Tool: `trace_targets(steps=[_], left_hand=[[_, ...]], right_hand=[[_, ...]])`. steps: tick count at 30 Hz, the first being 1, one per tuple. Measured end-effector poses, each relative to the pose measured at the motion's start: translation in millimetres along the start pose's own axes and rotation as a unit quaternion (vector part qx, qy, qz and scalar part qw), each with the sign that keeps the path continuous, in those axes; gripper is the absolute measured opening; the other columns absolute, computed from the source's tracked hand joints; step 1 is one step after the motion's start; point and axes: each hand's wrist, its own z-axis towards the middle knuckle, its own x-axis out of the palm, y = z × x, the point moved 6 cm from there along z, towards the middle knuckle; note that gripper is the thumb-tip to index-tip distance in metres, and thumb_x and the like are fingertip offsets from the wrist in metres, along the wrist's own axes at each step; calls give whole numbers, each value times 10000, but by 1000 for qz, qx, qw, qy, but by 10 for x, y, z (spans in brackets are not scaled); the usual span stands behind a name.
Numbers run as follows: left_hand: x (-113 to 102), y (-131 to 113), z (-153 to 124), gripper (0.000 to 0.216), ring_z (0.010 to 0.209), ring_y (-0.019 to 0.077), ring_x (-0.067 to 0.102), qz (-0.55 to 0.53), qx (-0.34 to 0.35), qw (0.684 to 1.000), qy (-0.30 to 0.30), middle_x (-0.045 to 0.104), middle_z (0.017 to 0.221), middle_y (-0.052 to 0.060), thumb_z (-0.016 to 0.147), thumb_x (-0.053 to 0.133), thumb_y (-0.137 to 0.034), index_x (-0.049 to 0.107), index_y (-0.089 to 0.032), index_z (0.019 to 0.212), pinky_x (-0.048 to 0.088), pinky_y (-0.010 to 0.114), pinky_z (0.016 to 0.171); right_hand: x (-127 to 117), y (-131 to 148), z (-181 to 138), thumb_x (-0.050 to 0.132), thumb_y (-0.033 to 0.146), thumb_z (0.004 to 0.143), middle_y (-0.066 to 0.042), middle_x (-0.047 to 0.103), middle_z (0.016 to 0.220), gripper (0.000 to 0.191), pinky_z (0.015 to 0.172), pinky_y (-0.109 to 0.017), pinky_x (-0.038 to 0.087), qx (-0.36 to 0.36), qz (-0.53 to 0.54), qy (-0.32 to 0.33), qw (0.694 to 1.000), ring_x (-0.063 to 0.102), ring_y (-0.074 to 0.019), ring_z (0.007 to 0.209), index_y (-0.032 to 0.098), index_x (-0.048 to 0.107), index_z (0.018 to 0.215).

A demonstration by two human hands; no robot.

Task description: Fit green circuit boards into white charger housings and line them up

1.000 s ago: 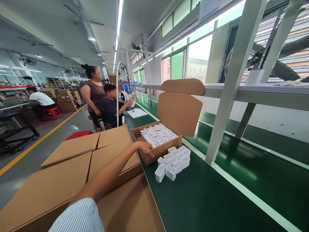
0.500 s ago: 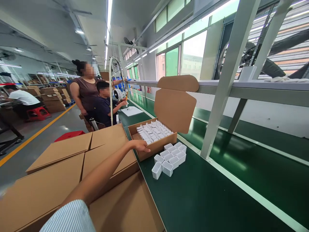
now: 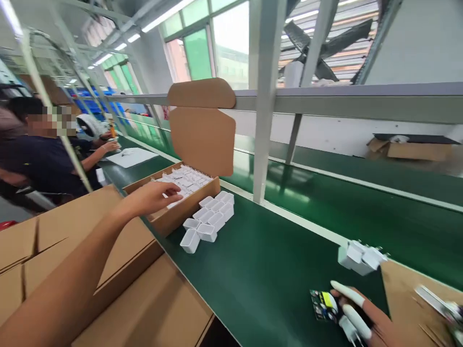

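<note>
My left hand (image 3: 155, 196) hovers over the near side of an open cardboard box (image 3: 188, 207), fingers loosely bent and apart with nothing seen in them. White plastic plug parts (image 3: 191, 180) fill the box in rows. Beside it, on the green bench, several empty white plastic housings (image 3: 208, 217) stand in a cluster. At the lower right, my right hand (image 3: 361, 308) wears white finger covers and grips a small circuit board (image 3: 323, 305) with a yellow-wrapped component. A white plug piece with metal pins (image 3: 350, 330) shows under those fingers.
White plug adapters (image 3: 361, 258) stand near a brown board (image 3: 408, 294) at right. Large cardboard boxes (image 3: 72, 246) line the left of the bench (image 3: 260, 270). A metal post (image 3: 265, 106) rises behind it. Another person (image 3: 50, 149) works at far left.
The view has swung right and come closer, bringing my right hand with the circuit board into sight. My left hand has lifted from the box's front wall to above its contents.
</note>
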Motion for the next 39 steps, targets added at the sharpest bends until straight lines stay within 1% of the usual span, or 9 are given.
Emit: trace_targets(steps=[3,9,12,15,20,23,26,32,39], left_hand=[[-76,-708,25,617,1013,261,683,-85,91,990,-62,747,1160,15,859,485,-755,701,-271,1177,523,298,852],[780,-2567,73,528,1158,282,655,-91,306,936,147,715,1300,44,907,572,-640,699,-282,1273,492,308,951],[927,-2957,120,487,1249,297,622,-51,340,928,146,675,1384,38,924,603,-559,675,-291,1324,445,328,1044],[726,-2732,208,525,1229,296,630,-19,311,946,92,655,1415,36,949,563,-565,620,-289,1392,458,351,1039],[304,-1691,190,551,1104,315,657,29,150,988,-9,707,1298,82,957,526,-557,627,-184,1349,489,402,991],[484,-1201,68,513,1049,323,664,54,85,995,25,717,1187,90,900,587,-583,712,-190,1205,508,400,950],[771,-987,-44,464,1130,332,611,57,83,995,20,667,1166,107,809,707,-592,772,-216,1073,506,398,973],[958,-1141,-209,141,1079,298,569,61,136,989,8,597,1064,110,878,712,-316,791,-199,873,501,419,970],[1137,-2250,-450,249,1039,222,589,-24,381,923,-41,552,1222,102,1051,473,-261,716,-215,1030,501,343,889]], right_hand=[[-24,207,-30,561,378,951,-52,710,1242,464,934,-335,616,-18,51,25,998,718,-225,1060,320,579,1411],[-101,566,-88,721,251,837,-131,586,1407,747,1102,-491,492,-106,-63,28,992,579,-289,1250,225,428,1523],[-107,592,-90,640,159,859,-133,606,1368,710,1083,-495,497,-147,-83,15,986,569,-288,1248,220,415,1530],[-78,541,-86,571,142,890,-121,652,1256,680,1004,-465,544,-168,-80,7,983,608,-280,1160,224,403,1543],[-16,470,-108,512,153,913,-126,672,1154,626,888,-444,581,-198,-94,-20,976,635,-287,1049,217,426,1530],[-2,456,-125,505,209,934,-128,690,1106,563,804,-424,593,-211,-114,-42,970,655,-292,981,226,478,1496],[20,383,-148,509,284,952,-118,701,1107,466,754,-419,596,-207,-127,-69,968,672,-294,936,258,561,1415],[144,-3,-141,559,333,942,-115,679,1257,412,806,-428,614,-175,-133,-52,974,693,-309,1035,300,597,1350],[56,232,-124,523,286,956,-131,677,1242,496,900,-460,592,-169,-149,-19,974,673,-294,1072,217,511,1447]])
